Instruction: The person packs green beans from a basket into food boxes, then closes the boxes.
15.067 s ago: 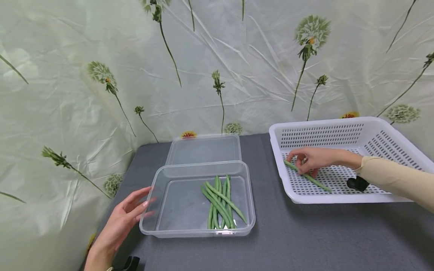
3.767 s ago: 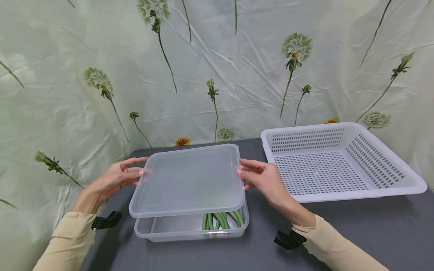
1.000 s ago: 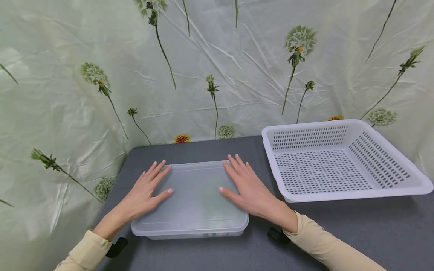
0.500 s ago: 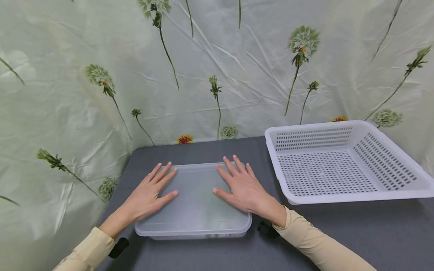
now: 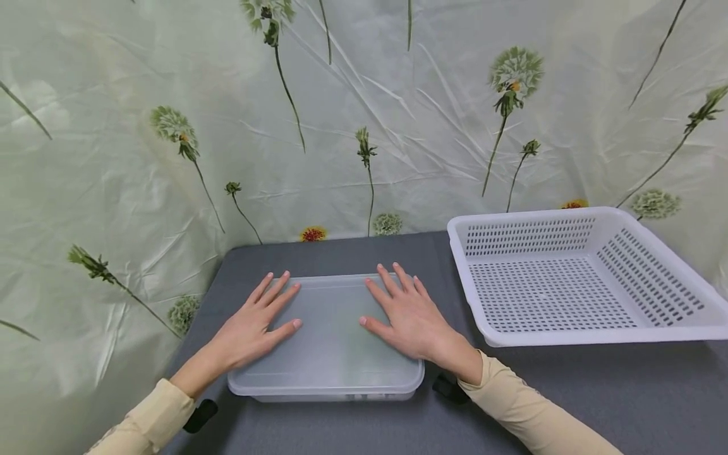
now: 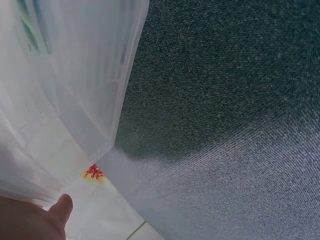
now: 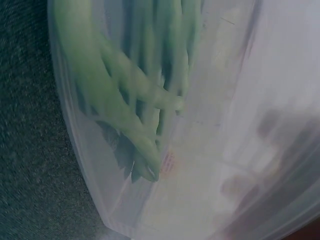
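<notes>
A clear plastic box (image 5: 327,385) sits on the grey worktop (image 5: 569,392), closed by its frosted lid (image 5: 330,328). Both hands lie flat on that lid, fingers straight and spread, gripping nothing. The left hand (image 5: 253,328) rests on the lid's left half, its fingertips near the far left corner. The right hand (image 5: 406,316) rests on the right half, fingers pointing to the far right corner and thumb reaching toward the middle. The two hands are apart, with a bare strip of lid between them.

Inside the box lie green beans (image 7: 145,100), seen through the clear wall in the right wrist view, bunched lengthwise against the box's right side. Their exact number cannot be told through the blurred plastic. From the head view the lid hides them almost fully, leaving only a faint green tint near the right hand.

To the right of the box, just apart from it, stands a white perforated basket (image 5: 625,325) with slotted walls and floor; nothing shows inside it.

Behind the box, a pale green sheet printed with dandelions (image 5: 170,158) rises from the worktop's far edge and wraps round its left side. In the left wrist view the box's corner (image 6: 100,100) stands on the worktop, with the thumb tip (image 6: 60,207) at the bottom edge.
</notes>
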### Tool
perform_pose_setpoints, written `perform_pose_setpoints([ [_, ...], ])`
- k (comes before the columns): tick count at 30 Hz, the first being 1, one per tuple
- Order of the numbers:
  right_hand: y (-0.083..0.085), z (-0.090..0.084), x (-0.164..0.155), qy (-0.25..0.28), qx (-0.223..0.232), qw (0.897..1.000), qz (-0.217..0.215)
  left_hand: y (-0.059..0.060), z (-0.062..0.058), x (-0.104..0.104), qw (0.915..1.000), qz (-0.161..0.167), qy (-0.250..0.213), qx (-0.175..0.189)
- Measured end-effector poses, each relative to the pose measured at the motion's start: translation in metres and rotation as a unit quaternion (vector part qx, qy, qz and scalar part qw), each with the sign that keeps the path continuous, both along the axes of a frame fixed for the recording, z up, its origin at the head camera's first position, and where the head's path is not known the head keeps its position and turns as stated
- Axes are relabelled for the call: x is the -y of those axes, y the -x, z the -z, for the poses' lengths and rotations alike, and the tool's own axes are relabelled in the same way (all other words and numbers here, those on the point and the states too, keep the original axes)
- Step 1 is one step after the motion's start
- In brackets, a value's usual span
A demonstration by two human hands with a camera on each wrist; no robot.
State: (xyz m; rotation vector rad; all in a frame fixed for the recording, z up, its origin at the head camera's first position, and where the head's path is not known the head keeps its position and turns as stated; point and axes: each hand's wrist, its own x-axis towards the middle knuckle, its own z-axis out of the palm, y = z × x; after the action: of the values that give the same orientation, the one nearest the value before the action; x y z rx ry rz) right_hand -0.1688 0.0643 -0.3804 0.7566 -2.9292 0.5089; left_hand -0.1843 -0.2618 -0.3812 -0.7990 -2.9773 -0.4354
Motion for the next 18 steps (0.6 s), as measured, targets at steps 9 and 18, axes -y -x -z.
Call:
perform_pose_setpoints([
  [9, 0.002, -0.002, -0.002, 0.04, 0.006, 0.999, 0.016, 0.003, -0.004, 0.001, 0.9993, 0.003, -0.034, 0.011],
  [18, -0.013, -0.024, -0.021, 0.041, -0.006, 0.997, 0.06, 0.004, -0.034, -0.024, 0.9997, -0.014, -0.008, 0.016],
])
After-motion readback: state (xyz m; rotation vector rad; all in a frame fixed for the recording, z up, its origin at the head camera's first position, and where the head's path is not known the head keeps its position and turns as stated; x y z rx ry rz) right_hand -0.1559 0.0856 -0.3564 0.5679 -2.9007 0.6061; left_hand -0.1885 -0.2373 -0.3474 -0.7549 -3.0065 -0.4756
